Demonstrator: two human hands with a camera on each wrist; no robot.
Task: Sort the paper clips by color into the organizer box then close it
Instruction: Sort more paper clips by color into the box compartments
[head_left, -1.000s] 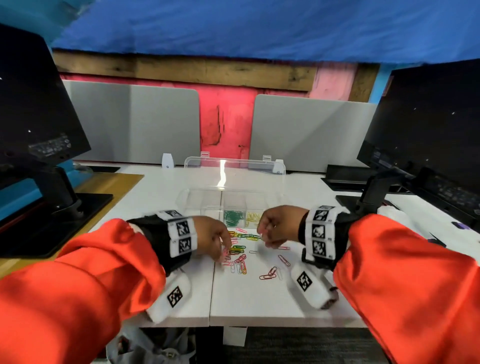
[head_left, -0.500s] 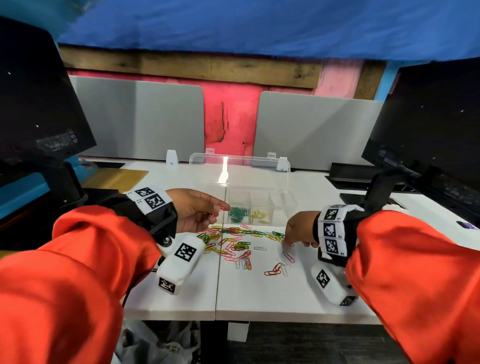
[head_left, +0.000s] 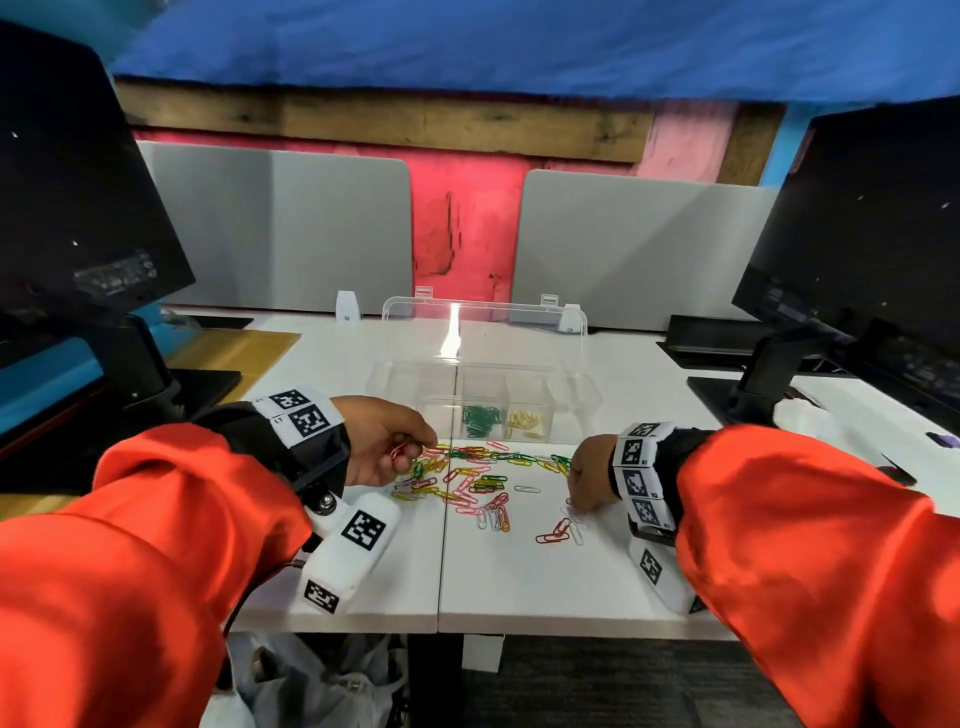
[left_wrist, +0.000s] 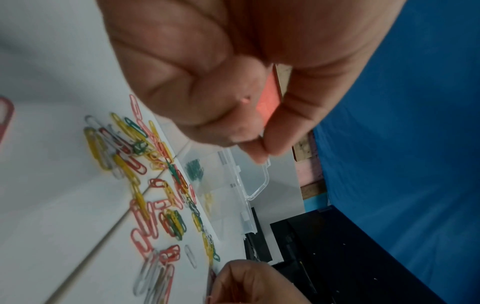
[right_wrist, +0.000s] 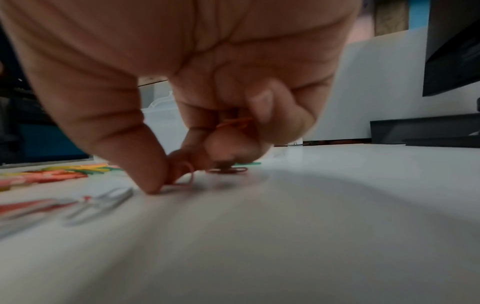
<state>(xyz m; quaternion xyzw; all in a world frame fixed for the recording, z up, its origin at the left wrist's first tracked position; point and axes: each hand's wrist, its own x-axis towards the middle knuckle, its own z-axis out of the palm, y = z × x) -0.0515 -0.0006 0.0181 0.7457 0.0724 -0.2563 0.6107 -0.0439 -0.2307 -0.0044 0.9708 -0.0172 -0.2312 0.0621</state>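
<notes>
Paper clips (head_left: 470, 480) in both hands.

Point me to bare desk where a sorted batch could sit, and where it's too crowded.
Free: the near desk strip between the wrists, in front of the loose clip pile; also the bare patch left of the organizer box, behind the left hand. Crowded: the band between the hands, right hand included, up to the box front.
</notes>
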